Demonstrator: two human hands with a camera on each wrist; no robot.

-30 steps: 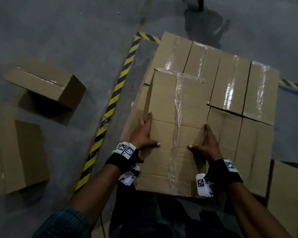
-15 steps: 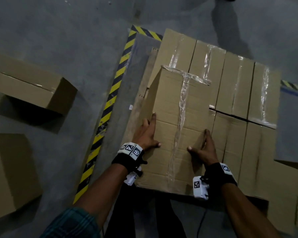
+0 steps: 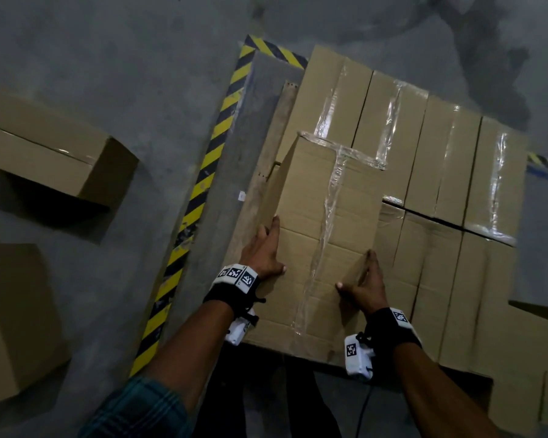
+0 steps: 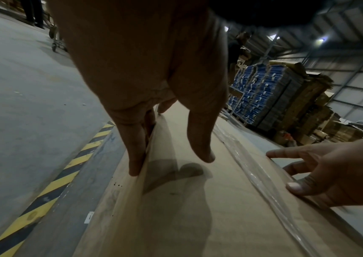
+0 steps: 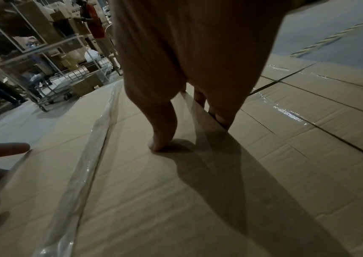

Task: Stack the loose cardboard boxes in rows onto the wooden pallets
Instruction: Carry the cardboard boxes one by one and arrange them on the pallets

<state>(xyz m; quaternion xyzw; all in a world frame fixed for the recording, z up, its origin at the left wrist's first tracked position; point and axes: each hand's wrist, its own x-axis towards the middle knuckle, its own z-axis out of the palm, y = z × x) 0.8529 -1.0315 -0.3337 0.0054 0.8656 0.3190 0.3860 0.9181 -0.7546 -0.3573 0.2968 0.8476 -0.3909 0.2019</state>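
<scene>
A taped cardboard box [image 3: 326,222] sits lengthwise above the left part of the stacked boxes [image 3: 440,172] on the wooden pallet [image 3: 266,159]. My left hand [image 3: 263,251] lies along its left side, fingers straight and thumb on top. My right hand [image 3: 364,286] presses the right side the same way. The left wrist view shows the left hand [image 4: 154,87] straddling the box's edge [image 4: 176,208]. From the right wrist, the right hand [image 5: 187,60] has its thumb on the box top [image 5: 154,191]. Whether the box rests on the layer below is unclear.
Two loose boxes lie on the concrete at the left, one far [image 3: 45,159] and one near [image 3: 13,320]. Yellow-black floor tape [image 3: 203,184] runs along the pallet's left side. Another box [image 3: 544,358] stands at the near right. Racks, carts and people are in the background.
Both hands keep the same hold on the box. The view has shifted, and the box's left side face shows more now than a second ago.
</scene>
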